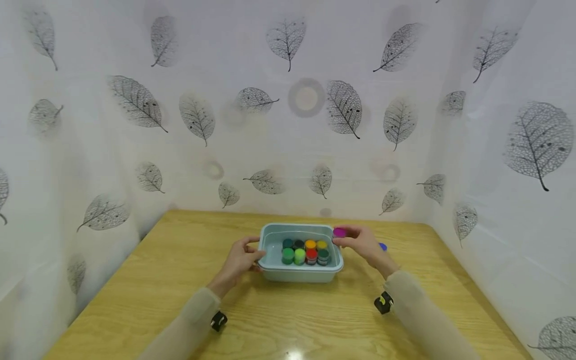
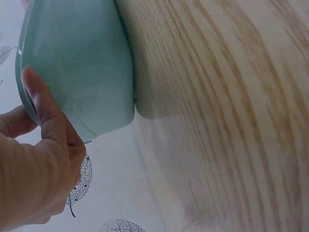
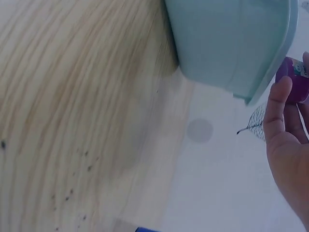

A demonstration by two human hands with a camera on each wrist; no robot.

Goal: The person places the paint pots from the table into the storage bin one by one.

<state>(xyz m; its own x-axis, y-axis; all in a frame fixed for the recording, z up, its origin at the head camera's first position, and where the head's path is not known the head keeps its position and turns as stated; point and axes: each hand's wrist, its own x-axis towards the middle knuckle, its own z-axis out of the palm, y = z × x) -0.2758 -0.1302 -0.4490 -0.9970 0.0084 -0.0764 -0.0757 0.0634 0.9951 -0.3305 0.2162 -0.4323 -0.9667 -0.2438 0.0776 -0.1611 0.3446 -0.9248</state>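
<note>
A light blue-green plastic basin (image 1: 299, 276) stands on the table, with several small paint jars inside, among them a red jar (image 1: 311, 256) and an orange jar (image 1: 310, 244). My left hand (image 1: 239, 259) grips the basin's left rim; the left wrist view shows the thumb and fingers (image 2: 41, 99) pinching that edge. Just above the right rim, my right hand (image 1: 363, 245) holds a purple paint jar (image 1: 339, 233) between thumb and fingers. The same jar (image 3: 295, 79) appears beside the basin's rim in the right wrist view, partly cut off by the frame.
A blue object (image 1: 383, 247) sits on the table behind the right wrist, mostly hidden. The wooden table (image 1: 288, 315) runs back to a white curtain (image 1: 252, 150) with a leaf print, which also hangs on both sides.
</note>
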